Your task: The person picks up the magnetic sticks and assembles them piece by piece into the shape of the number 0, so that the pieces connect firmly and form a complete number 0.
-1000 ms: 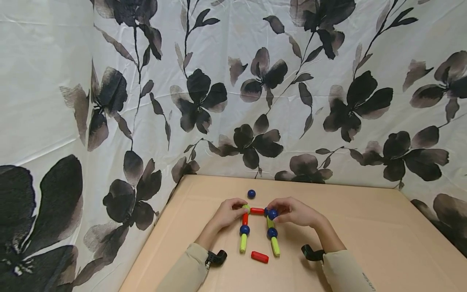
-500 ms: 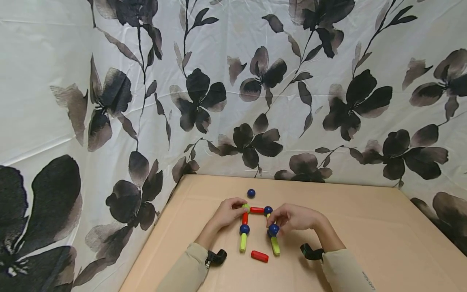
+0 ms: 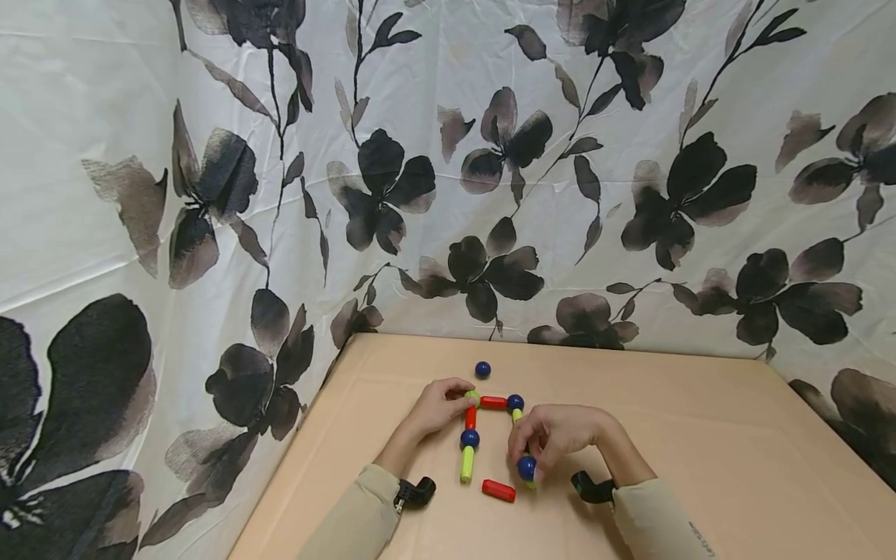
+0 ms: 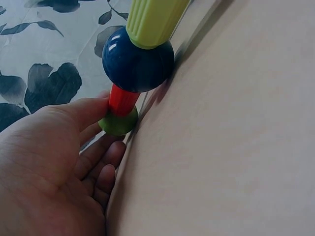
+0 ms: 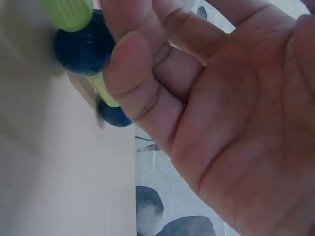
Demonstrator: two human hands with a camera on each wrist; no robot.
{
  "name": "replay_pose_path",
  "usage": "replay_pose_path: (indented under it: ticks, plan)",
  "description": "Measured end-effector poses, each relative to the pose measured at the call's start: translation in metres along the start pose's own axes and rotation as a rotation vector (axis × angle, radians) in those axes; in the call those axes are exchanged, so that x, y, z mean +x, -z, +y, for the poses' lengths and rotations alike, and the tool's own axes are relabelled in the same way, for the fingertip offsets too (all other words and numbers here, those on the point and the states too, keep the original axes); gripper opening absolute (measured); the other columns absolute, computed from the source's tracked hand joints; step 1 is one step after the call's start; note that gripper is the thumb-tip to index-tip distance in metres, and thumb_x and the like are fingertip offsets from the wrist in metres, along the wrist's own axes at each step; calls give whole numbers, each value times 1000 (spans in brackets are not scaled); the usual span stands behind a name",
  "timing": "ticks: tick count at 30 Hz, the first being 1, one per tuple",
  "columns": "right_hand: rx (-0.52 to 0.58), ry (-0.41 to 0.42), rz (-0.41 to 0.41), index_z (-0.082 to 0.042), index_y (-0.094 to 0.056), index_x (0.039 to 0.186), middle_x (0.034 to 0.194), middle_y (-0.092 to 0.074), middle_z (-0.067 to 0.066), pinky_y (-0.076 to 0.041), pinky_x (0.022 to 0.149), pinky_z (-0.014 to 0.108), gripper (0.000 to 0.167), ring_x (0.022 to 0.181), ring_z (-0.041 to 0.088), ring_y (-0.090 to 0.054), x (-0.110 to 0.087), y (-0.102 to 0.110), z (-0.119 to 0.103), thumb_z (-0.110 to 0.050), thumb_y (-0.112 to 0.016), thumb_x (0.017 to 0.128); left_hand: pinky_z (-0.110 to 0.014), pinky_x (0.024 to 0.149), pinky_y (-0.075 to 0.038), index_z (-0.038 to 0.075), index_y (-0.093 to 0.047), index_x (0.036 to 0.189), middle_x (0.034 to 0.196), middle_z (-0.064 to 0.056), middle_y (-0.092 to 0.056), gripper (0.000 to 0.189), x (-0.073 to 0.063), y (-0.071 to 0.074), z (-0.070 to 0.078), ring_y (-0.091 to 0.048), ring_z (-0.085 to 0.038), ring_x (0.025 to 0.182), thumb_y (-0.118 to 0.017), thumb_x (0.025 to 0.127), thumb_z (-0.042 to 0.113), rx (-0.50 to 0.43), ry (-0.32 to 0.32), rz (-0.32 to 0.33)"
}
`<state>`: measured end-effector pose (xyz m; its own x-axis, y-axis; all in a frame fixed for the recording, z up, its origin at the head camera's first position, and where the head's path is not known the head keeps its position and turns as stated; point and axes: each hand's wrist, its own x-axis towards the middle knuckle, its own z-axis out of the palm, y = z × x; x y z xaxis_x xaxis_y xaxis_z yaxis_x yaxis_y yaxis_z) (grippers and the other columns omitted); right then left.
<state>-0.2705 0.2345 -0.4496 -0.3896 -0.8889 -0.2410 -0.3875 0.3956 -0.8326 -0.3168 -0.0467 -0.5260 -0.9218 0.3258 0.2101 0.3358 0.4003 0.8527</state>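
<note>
A stick-and-ball figure of a magnetic building set kind lies on the table. My left hand [image 3: 437, 407] pinches its green ball [image 4: 118, 123] at the far left corner. From there run a red stick [image 3: 493, 403] to a blue corner ball [image 3: 516, 402], and another red stick [image 4: 122, 101] to a blue ball [image 4: 138, 59] with a yellow-green stick [image 3: 466, 464]. My right hand [image 3: 560, 434] holds a separate blue ball [image 3: 526, 468] over the near end of the right side. That hand hides the side's middle blue ball in the head view; the right wrist view shows this middle ball [image 5: 81, 46].
A loose red stick [image 3: 498, 491] lies between the two near ends. Beyond the figure sits a single blue ball [image 3: 483, 370]. The tan table [image 3: 700, 443] ends at a flowered cloth [image 3: 434, 194] hanging behind it.
My right hand has moved toward me along the right side, carrying its blue ball from the far corner to the near end. The left hand has stayed on the green ball.
</note>
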Motion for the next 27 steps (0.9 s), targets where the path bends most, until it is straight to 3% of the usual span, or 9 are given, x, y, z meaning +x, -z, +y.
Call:
replay_pose_path:
  ticks: [2,5,11,17,27]
  plan:
    - [-7,-2,-15,-1,-78,111,126,-69,19,-50,68,16,29,80,13,-61,1,-1,-2,-7,-85,83,-30,87,-51,7,-73,124,111,-2,-73,33,1,0,1,-62,-16,99,-75,97,27,1,-2,0]
    - [-13,-32,-47,-3,-79,110,130,-68,20,-52,74,19,29,91,19,-64,1,-3,-5,-6,-86,83,-32,90,-52,8,-73,125,113,-2,-73,33,1,-1,1,-62,-16,101,-75,98,27,4,-4,-3]
    - [-82,-112,-67,-9,-82,108,121,-74,4,-48,96,33,28,112,8,-61,1,-9,-10,-6,-87,81,-32,89,-51,8,-73,125,113,-2,-73,33,1,0,2,-62,-16,100,-74,98,27,5,-2,0]
    - [-111,-175,-66,-14,-84,104,115,-73,-3,-46,93,35,25,106,6,-58,4,-15,-11,-7,-89,80,-30,89,-51,8,-73,125,113,-1,-73,34,0,0,1,-62,-15,99,-75,98,27,5,7,-4]
    - [-138,-208,-67,-15,-81,101,107,-69,-8,-43,80,26,28,101,14,-57,7,-19,-14,-6,-91,77,-30,88,-51,8,-73,125,113,-2,-72,34,-1,-1,-1,-62,-16,100,-75,98,28,13,0,-2]
